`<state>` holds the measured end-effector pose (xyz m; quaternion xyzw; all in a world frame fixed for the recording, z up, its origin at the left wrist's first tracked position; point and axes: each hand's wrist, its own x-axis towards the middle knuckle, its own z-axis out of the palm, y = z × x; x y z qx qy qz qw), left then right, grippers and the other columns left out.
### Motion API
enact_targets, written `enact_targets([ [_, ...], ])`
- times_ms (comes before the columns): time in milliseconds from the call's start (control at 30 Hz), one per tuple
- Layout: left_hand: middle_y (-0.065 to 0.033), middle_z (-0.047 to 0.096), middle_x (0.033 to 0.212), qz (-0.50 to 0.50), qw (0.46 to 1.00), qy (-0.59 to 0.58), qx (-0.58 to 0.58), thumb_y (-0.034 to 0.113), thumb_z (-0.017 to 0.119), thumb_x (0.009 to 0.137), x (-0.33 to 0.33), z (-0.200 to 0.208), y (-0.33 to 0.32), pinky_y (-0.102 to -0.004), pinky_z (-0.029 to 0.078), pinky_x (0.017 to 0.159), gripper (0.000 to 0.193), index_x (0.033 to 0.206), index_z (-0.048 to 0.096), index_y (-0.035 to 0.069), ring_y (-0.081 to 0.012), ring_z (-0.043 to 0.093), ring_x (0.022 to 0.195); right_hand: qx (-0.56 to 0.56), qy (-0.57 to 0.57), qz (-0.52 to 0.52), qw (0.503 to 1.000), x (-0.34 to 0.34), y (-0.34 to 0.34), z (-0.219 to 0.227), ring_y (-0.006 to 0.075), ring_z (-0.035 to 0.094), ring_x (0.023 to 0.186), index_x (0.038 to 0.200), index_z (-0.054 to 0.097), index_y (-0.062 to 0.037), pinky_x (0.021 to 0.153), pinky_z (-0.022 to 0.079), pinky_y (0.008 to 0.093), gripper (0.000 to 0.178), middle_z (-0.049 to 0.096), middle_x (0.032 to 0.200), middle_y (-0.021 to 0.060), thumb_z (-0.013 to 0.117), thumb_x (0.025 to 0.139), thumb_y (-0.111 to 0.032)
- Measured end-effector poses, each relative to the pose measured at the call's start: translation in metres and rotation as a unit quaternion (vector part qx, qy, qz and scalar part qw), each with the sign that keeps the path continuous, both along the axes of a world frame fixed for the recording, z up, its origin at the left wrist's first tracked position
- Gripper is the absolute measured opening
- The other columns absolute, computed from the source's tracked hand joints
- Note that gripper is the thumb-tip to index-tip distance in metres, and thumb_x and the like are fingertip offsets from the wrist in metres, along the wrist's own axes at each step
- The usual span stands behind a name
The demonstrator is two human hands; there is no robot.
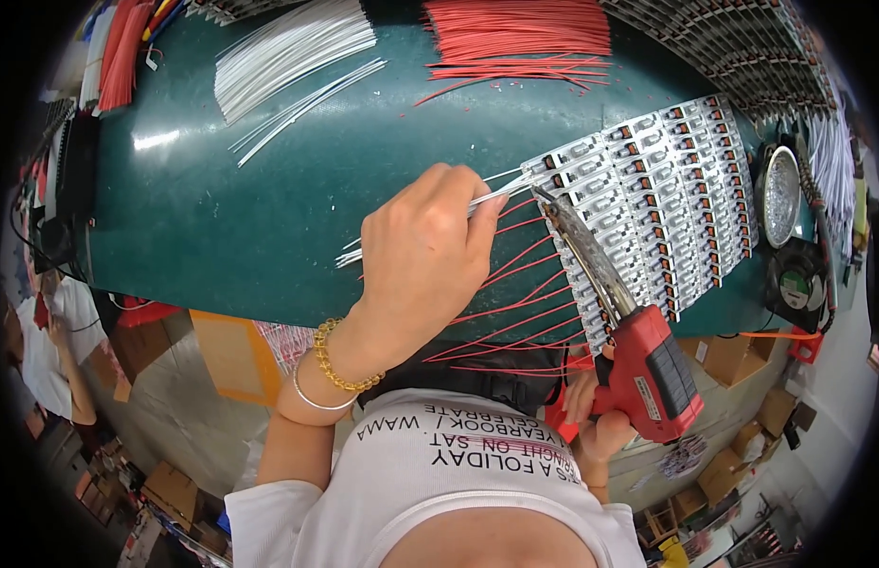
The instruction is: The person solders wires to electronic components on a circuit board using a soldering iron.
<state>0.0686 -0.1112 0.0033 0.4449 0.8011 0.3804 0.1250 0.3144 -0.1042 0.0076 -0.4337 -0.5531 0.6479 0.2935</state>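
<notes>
The left head-worn fisheye looks steeply down from close above the green counter [241, 208], its lower edge taking in the wearer's white shirt [378, 473].

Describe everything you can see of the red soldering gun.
The red soldering gun has a plastic-looking body with a black panel and a pale label. Its long, stained metal nose narrows to a dark tip. The right hand grips its handle. It slants up and leftward over the board array, its tip at the array's left edge beside the held white wires; whether it touches them is unclear.
</notes>
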Motion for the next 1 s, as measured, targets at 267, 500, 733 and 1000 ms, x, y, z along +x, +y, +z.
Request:
enact_targets([
  [267, -0.0115, 0.060, 0.071, 0.000, 1.000, 0.006, -0.004, 0.010, 0.068, 0.083, 0.002, 0.000, 0.001, -0.0364, 0.044, 0.053, 0.013, 0.077, 0.060, 0.001, -0.0292, 0.058, 0.059, 0.002, 0.019, 0.014, 1.000, 0.008, 0.002, -0.003, 0.0105, 0.042, 0.038, 0.127, 0.039, 0.0092, 0.041, 0.036, 0.0233, 0.094, 0.041, 0.049, -0.0025, 0.055, 0.079, -0.070],
  [500, -0.0112, 0.059, 0.071, -0.004, 1.000, 0.011, 0.008, 0.011, 0.068, 0.082, 0.005, -0.002, 0.008, -0.0374, 0.044, 0.054, 0.013, 0.077, 0.059, 0.002, -0.0302, 0.058, 0.061, 0.018, 0.108, -0.037, 0.993, 0.012, 0.015, 0.008, 0.0095, 0.041, 0.038, 0.128, 0.038, 0.0085, 0.041, 0.038, 0.0231, 0.092, 0.042, 0.049, -0.0027, 0.053, 0.081, -0.069],
  [733, -0.0124, 0.059, 0.073, 0.000, 0.999, 0.029, 0.014, 0.011, 0.067, 0.083, 0.002, 0.001, -0.002, -0.0368, 0.044, 0.054, 0.011, 0.078, 0.060, 0.004, -0.0301, 0.058, 0.060, 0.287, 0.078, -0.262, 0.918, 0.047, 0.079, 0.020, 0.0095, 0.040, 0.040, 0.129, 0.038, 0.0038, 0.039, 0.034, 0.0254, 0.088, 0.041, 0.050, -0.0014, 0.060, 0.079, -0.065],
  [1000, -0.0059, 0.064, 0.070, 0.089, 0.990, -0.064, 0.087, 0.002, 0.063, 0.087, 0.004, 0.005, -0.015, -0.0236, 0.047, 0.058, 0.003, 0.087, 0.063, -0.001, -0.0109, 0.060, 0.062, 0.232, -0.010, -0.313, 0.921, 0.072, 0.165, 0.005, 0.0109, 0.039, 0.040, 0.117, 0.051, 0.0005, 0.040, 0.034, 0.0254, 0.042, 0.039, 0.054, 0.0009, 0.052, 0.097, -0.037],
])
